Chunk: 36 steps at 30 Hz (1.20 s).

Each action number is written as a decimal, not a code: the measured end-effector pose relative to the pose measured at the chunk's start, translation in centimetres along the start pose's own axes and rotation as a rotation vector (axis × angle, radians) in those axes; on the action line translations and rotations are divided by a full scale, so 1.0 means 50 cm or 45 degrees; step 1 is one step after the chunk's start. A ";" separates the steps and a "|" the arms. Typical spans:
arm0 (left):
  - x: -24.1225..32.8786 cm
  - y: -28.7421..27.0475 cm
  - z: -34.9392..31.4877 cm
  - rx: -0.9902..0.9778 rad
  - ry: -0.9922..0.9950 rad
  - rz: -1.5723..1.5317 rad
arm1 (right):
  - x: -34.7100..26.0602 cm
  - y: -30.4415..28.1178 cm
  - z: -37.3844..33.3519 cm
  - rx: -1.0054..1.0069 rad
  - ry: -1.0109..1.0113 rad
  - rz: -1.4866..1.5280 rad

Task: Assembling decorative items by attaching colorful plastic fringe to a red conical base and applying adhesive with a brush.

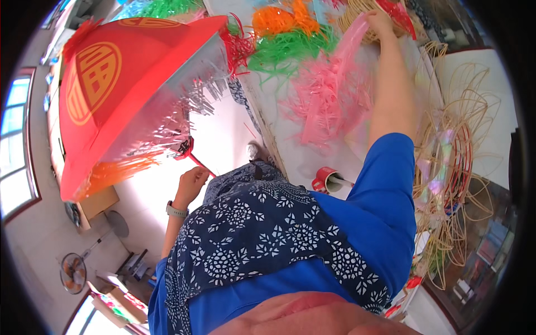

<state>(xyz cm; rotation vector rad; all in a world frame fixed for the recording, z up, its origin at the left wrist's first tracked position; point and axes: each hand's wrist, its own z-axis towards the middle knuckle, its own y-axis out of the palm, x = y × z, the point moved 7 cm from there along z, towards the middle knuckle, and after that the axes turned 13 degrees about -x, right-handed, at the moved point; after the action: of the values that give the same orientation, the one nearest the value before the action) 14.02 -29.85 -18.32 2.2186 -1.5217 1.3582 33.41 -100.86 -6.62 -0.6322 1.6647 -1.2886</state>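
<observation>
My left hand (192, 181), with a watch on its wrist, is closed at a thin red stick (202, 165) below a big red lantern (134, 84). The lantern has gold round emblems on its panels and silver and orange fringe along its lower edge. My right arm stretches far across the white table (279, 111). At its end my right hand (381, 25) is closed on one end of a pink tinsel fringe (332, 92), which spreads over the tabletop. The fingertips are partly hidden.
Green fringe (287, 50) and orange fringe (276, 21) lie at the far side of the table. Beyond my right hand is a coil of tan cord (357, 14). A red mug (326, 180) stands near me. Thin wire-like loops (458, 145) stick out at the right.
</observation>
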 end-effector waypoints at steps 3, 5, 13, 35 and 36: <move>0.028 0.001 -0.011 0.068 0.108 -0.027 | -0.191 -0.201 -0.095 0.182 -0.054 0.577; 0.056 0.000 -0.013 0.073 0.191 -0.005 | -0.252 -0.306 -0.176 0.544 -0.320 0.613; 0.174 -0.007 -0.050 0.171 0.500 0.195 | -0.295 -0.384 -0.269 0.669 -0.672 0.427; 0.337 -0.125 -0.340 0.085 0.942 -0.551 | -0.725 -0.035 -0.888 -0.845 -0.935 1.825; 0.328 -0.130 -0.343 0.098 0.947 -0.568 | -0.727 -0.026 -0.887 -0.854 -0.956 1.825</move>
<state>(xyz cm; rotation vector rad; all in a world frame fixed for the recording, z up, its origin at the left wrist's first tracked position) 10.40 -28.50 5.98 1.6258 -0.6828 1.7905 10.76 -50.55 9.02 -0.0994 1.2970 0.5081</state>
